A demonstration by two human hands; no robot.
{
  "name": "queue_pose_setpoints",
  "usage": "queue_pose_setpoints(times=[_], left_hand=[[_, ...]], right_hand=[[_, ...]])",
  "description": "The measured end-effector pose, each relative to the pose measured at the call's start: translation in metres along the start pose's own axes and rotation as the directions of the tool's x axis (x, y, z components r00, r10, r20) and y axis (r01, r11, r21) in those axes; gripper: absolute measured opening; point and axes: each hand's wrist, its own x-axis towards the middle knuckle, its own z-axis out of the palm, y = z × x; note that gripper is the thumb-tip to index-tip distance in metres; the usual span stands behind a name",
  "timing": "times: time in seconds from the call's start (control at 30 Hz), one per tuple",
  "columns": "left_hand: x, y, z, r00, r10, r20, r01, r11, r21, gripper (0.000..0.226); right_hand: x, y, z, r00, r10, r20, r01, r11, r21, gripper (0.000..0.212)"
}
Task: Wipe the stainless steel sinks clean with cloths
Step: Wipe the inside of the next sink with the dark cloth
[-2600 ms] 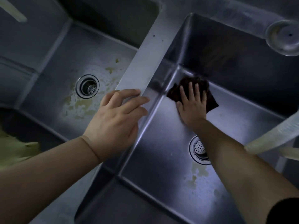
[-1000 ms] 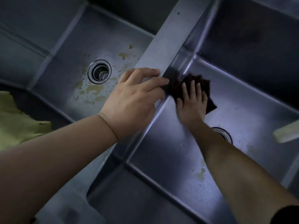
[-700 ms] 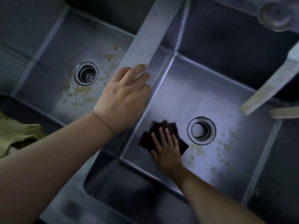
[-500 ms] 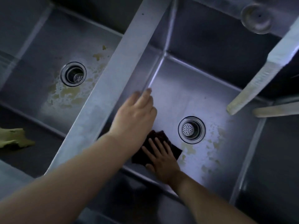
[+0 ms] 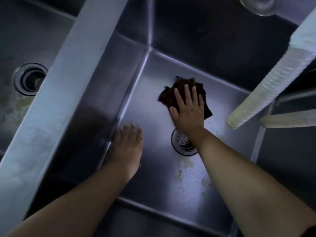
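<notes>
Cloth (image 5: 172,93) under right hand (image 5: 188,112) — now beyond drain (image 5: 183,142).

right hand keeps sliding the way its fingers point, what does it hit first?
Probably the far wall of the right basin. The right hand lies flat on the dark cloth, fingers aimed at that wall. Bare basin floor lies between, so the cloth's front edge would touch first.
</notes>
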Motion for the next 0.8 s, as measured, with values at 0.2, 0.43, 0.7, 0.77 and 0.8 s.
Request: queue_pose_setpoints(times=[0.2, 0.43, 0.7, 0.77, 0.8], left_hand=[[0.003, 0.014, 0.006, 1.0, -0.011, 0.006, 0.011, 0.999, -0.042, 0.066], [0.006, 0.01, 0.013, 0.999, -0.001, -0.043, -0.003, 0.996, -0.092, 0.077], [0.007, 0.006, 0.015, 0.999, 0.043, -0.03, -0.046, 0.994, -0.103, 0.085], [0.008, 0.005, 0.015, 0.997, 0.036, -0.07, -0.046, 0.987, -0.157, 0.079], [0.007, 0.006, 0.016, 0.991, 0.037, -0.126, -0.059, 0.983, -0.174, 0.07]], right_hand=[[-0.053, 0.072, -0.007, 0.953, 0.304, 0.014, -0.304, 0.951, 0.049, 0.073], [-0.123, 0.097, -0.011, 0.824, 0.564, 0.05, -0.564, 0.825, -0.027, 0.073], [-0.053, 0.037, -0.006, 0.747, 0.665, -0.002, -0.665, 0.746, 0.03, 0.078], [-0.026, 0.015, -0.002, 0.797, 0.604, -0.025, -0.603, 0.797, 0.029, 0.067], [-0.012, 0.004, 0.0, 0.822, 0.569, -0.033, -0.568, 0.823, 0.034, 0.065]])
